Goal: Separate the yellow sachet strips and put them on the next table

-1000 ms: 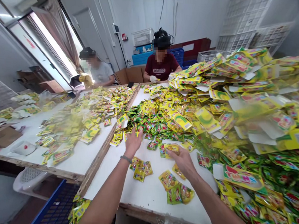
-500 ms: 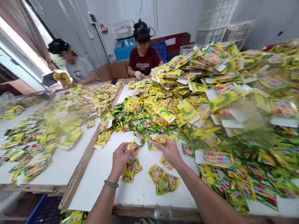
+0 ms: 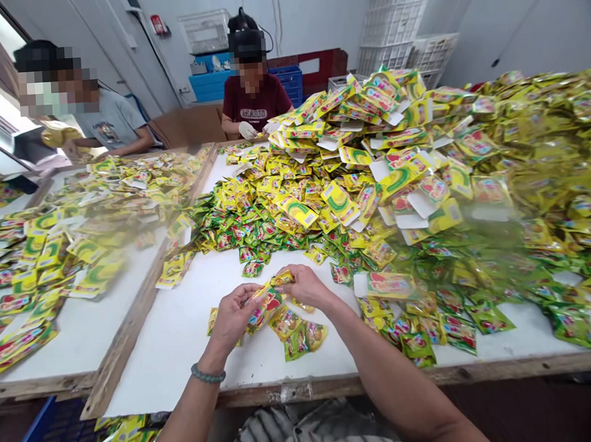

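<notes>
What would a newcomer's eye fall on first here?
Probably the tall heap of shiny yellow and green packets and yellow cardboard cartons, spread across the white tabletop from centre to right. Next, at front centre, the bare left hand holds a yellow printed carton close to a small yellow packet in the bare right hand. Across the table is a person in a dark red shirt.

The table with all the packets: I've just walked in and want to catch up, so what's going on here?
A person is working bare-handed at a white table. Their left hand holds a small box, and their right hand pinches a yellow packet at the box's upper end. A few loose packets lie just below the hands, and a big pile of packets and boxes spreads beyond them and to the right. Two co-workers are farther off.
</notes>
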A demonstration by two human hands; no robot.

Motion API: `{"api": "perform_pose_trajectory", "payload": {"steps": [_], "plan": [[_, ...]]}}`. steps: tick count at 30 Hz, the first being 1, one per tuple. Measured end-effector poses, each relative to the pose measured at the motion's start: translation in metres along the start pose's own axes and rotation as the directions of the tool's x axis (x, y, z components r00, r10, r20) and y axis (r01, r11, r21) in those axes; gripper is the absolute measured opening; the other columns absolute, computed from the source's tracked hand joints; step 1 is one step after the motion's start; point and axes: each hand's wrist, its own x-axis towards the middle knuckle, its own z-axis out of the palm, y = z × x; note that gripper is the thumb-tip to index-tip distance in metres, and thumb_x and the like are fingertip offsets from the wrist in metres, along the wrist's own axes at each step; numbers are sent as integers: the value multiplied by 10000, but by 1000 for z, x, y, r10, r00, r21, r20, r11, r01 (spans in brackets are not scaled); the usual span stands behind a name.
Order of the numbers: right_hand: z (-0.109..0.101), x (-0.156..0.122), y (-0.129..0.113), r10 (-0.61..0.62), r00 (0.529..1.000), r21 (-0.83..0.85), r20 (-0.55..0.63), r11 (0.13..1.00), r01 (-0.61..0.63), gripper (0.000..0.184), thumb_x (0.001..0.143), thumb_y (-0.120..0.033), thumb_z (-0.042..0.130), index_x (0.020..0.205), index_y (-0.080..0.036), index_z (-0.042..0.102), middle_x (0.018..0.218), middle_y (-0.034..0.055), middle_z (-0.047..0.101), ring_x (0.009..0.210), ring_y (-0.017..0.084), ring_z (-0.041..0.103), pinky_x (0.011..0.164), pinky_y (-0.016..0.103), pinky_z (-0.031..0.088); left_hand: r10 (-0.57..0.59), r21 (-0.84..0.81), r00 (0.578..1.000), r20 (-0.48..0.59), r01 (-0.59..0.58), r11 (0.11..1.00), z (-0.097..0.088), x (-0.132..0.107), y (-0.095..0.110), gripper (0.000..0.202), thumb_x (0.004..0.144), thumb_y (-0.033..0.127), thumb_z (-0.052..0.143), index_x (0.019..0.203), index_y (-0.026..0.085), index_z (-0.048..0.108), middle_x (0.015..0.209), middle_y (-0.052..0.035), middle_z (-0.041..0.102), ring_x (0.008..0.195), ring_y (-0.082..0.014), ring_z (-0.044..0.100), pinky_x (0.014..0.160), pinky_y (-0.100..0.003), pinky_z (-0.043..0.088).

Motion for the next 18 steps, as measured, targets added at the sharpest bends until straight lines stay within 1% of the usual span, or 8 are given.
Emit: {"api": "perform_pose_trajectory", "payload": {"steps": [3, 6, 8, 10, 12, 14, 16, 18], "plan": [[0, -2, -5, -21, 999, -32, -35, 999, 20, 114, 705, -238, 678, 807, -191, 665, 733, -25, 633, 687, 137, 549, 631, 220, 397, -56, -106, 998, -39, 52, 993, 4, 0, 1, 439, 576, 373, 839, 905, 137, 668, 792, -46, 740, 647, -152, 673, 614, -242, 533], [-1, -2, -9, -107, 989, -35, -103, 994, 103, 138, 791, -316, 621, 840, -192, 656, 717, -27, 597, 672, 131, 514, 623, 223, 386, -62, -188, 996, -71, 48, 981, 5, 1, 0, 454, 580, 350, 842, 940, 137, 663, 806, -47, 742, 641, -149, 675, 611, -247, 542], [1, -2, -9, -181, 974, -62, -136, 983, 174, 134, 821, -292, 590, 789, -191, 672, 734, -9, 589, 690, 131, 519, 643, 229, 388, -43, -210, 996, -72, 27, 977, 4, 2, -1, 445, 597, 339, 835, 953, 133, 665, 815, -52, 743, 661, -150, 680, 624, -247, 545], [4, -1, -9, -221, 968, -88, -118, 973, 211, 125, 820, -244, 588, 770, -199, 693, 751, 5, 597, 705, 133, 535, 658, 234, 395, -35, -218, 998, -61, 21, 976, 4, 2, -2, 426, 614, 335, 827, 952, 129, 667, 801, -54, 743, 672, -153, 683, 633, -247, 546], [9, -1, -8, -224, 967, -69, -121, 974, 217, 104, 803, -234, 609, 834, -214, 706, 779, 9, 625, 720, 137, 553, 671, 238, 411, -41, -225, 998, -57, 27, 974, 4, 3, -2, 416, 618, 333, 826, 943, 126, 669, 779, -52, 741, 668, -153, 683, 634, -247, 545], [13, -2, -8, -202, 962, -18, -182, 979, 203, 123, 776, -265, 644, 869, -209, 701, 784, 10, 648, 719, 144, 566, 671, 242, 431, -49, -235, 997, -67, 31, 971, 4, 4, -1, 421, 613, 333, 829, 944, 127, 669, 775, -51, 742, 660, -152, 682, 628, -248, 543], [15, -3, -9, -176, 956, 16, -235, 983, 185, 120, 764, -280, 652, 840, -198, 694, 747, 3, 658, 677, 140, 568, 650, 238, 437, -40, -241, 995, -87, 18, 970, 6, 4, 0, 428, 610, 336, 830, 948, 128, 671, 774, -48, 743, 653, -148, 679, 621, -244, 539], [15, -5, -10, -157, 962, -22, -223, 988, 156, 94, 780, -258, 620, 779, -197, 691, 679, -13, 656, 605, 128, 553, 616, 231, 423, -29, -246, 994, -106, 2, 969, 7, 5, 1, 428, 601, 338, 835, 938, 128, 676, 761, -43, 742, 641, -144, 674, 619, -241, 535]]}}
